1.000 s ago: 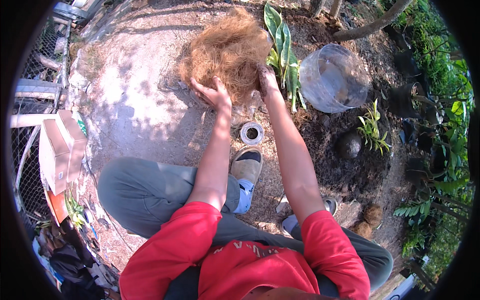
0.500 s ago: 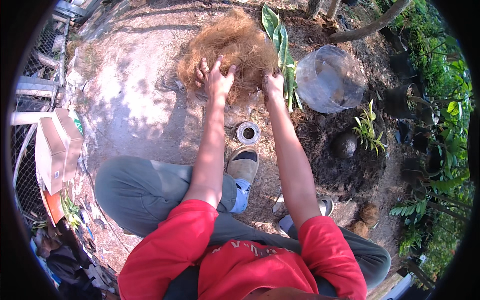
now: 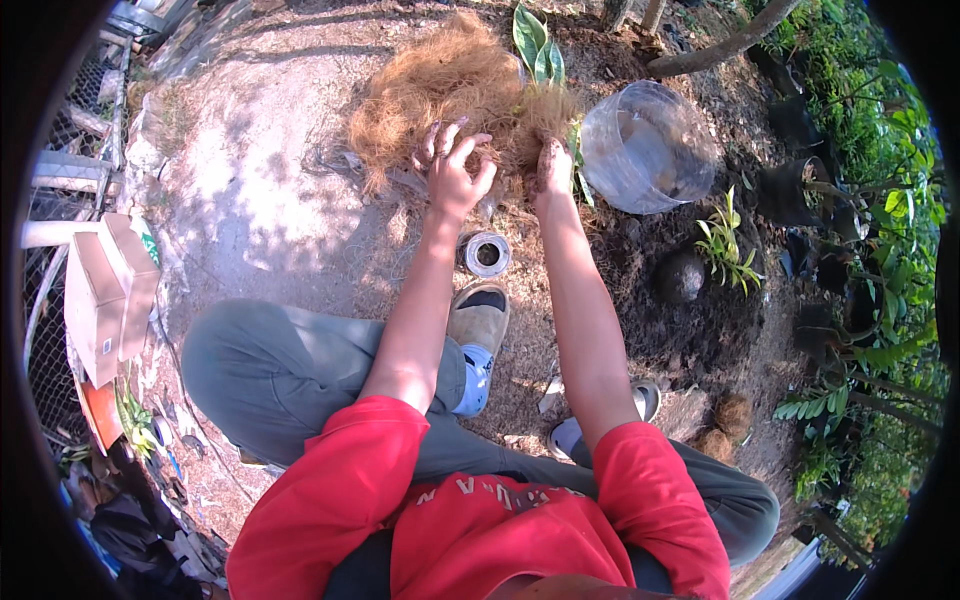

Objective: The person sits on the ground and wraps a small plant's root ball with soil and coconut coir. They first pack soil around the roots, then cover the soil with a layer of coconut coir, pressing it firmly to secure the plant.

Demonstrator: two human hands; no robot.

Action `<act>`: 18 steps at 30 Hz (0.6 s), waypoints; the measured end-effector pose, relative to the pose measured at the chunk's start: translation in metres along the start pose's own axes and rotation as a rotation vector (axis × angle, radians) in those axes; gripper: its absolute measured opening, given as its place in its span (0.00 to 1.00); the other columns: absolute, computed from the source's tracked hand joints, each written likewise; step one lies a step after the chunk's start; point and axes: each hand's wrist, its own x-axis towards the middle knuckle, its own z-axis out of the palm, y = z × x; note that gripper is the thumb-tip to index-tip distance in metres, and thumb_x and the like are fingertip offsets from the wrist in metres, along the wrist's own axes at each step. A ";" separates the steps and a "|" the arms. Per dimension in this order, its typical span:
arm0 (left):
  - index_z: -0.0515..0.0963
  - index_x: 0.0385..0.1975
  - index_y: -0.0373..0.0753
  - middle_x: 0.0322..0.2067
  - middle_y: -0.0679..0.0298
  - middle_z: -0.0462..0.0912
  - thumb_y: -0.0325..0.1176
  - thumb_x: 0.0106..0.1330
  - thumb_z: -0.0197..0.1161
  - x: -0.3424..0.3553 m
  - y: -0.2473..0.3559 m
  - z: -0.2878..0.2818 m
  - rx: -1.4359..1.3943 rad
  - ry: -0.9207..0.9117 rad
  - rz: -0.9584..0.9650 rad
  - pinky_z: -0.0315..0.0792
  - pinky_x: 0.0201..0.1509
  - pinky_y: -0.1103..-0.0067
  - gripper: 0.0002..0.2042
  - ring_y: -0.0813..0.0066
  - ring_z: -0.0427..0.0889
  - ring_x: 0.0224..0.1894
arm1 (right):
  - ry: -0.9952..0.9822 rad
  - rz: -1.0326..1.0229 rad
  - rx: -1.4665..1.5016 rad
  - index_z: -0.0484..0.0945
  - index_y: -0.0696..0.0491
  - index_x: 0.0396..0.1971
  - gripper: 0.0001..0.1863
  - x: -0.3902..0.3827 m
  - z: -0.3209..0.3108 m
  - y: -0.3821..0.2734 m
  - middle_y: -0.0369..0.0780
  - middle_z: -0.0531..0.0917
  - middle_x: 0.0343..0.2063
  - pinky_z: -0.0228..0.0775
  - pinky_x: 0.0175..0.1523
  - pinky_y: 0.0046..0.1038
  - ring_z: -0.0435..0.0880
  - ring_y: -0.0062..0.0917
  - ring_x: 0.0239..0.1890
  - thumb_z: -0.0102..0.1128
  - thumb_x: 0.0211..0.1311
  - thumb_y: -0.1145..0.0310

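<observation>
A loose heap of brown coconut fibre (image 3: 425, 85) lies on the ground at the top middle. My left hand (image 3: 456, 172) is at its near edge, fingers spread and curved, with strands about the fingertips. My right hand (image 3: 553, 168), soiled with dirt, is closed on a tuft of coconut fibre (image 3: 543, 112) at the heap's right side. Long green leaves (image 3: 538, 50) lie behind that tuft, partly covered by it. Between my forearms, a whitish ring-shaped roll (image 3: 487, 255) rests on the ground by my shoe.
To the right stands a clear plastic tub (image 3: 610, 160). Nearer are a dark round ball (image 3: 680, 276), a small leafy plant (image 3: 728, 245) and brown fibre balls (image 3: 733, 414). Potted plants line the right edge. Cardboard boxes (image 3: 95, 305) stand by a wire fence at left.
My right hand has pulled a tuft of fibre a little nearer and away from the heap. My left hand has shifted slightly right and nearer, off the heap's middle.
</observation>
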 end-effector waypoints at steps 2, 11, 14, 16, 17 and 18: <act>0.83 0.39 0.51 0.55 0.57 0.75 0.44 0.54 0.67 -0.012 -0.004 0.006 0.024 -0.083 -0.116 0.57 0.69 0.63 0.13 0.53 0.66 0.63 | -0.044 -0.001 -0.016 0.78 0.58 0.45 0.14 0.004 0.001 -0.003 0.42 0.83 0.39 0.78 0.41 0.35 0.83 0.33 0.37 0.54 0.63 0.67; 0.79 0.39 0.37 0.33 0.51 0.84 0.40 0.67 0.61 -0.005 -0.014 0.005 -0.416 0.099 -0.238 0.75 0.41 0.69 0.12 0.57 0.84 0.35 | -0.146 0.051 -0.324 0.70 0.57 0.58 0.36 -0.002 0.011 -0.024 0.45 0.82 0.42 0.76 0.45 0.35 0.82 0.32 0.41 0.68 0.55 0.49; 0.79 0.39 0.36 0.34 0.51 0.84 0.41 0.68 0.60 0.007 -0.016 0.013 -0.388 0.192 -0.246 0.75 0.41 0.70 0.13 0.59 0.84 0.36 | 0.045 -0.280 -0.739 0.55 0.55 0.68 0.51 0.002 0.010 -0.019 0.51 0.75 0.54 0.63 0.62 0.39 0.74 0.41 0.56 0.68 0.51 0.42; 0.78 0.40 0.33 0.34 0.55 0.84 0.40 0.68 0.60 0.010 -0.009 0.003 -0.422 0.177 -0.335 0.74 0.44 0.73 0.14 0.66 0.82 0.37 | 0.047 -0.260 -0.876 0.58 0.62 0.65 0.49 -0.021 0.015 -0.031 0.55 0.73 0.55 0.57 0.67 0.41 0.68 0.47 0.62 0.65 0.53 0.42; 0.78 0.39 0.33 0.35 0.56 0.83 0.39 0.68 0.61 0.012 -0.010 0.003 -0.460 0.220 -0.337 0.73 0.46 0.74 0.14 0.68 0.81 0.37 | 0.121 -0.365 -0.928 0.58 0.64 0.64 0.49 -0.034 0.022 -0.030 0.56 0.73 0.55 0.55 0.68 0.41 0.67 0.47 0.62 0.64 0.54 0.43; 0.78 0.39 0.32 0.35 0.58 0.83 0.39 0.68 0.61 0.015 -0.008 0.004 -0.503 0.261 -0.333 0.73 0.47 0.75 0.14 0.70 0.80 0.37 | 0.213 -0.515 -1.050 0.58 0.66 0.64 0.48 -0.044 0.026 -0.025 0.57 0.72 0.55 0.54 0.69 0.42 0.66 0.48 0.63 0.63 0.55 0.44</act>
